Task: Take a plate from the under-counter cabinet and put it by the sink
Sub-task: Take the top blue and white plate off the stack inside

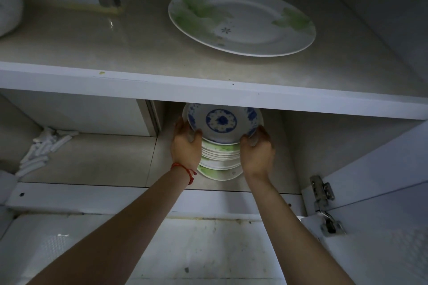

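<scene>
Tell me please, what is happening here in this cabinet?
A person reaches into the lower shelf with both hands. The left hand and right hand grip opposite edges of a blue-patterned plate, which sits tilted at the top of a plate stack. A large green-patterned plate lies alone on the upper shelf. The cabinet door stands open at right. No sink is in view.
</scene>
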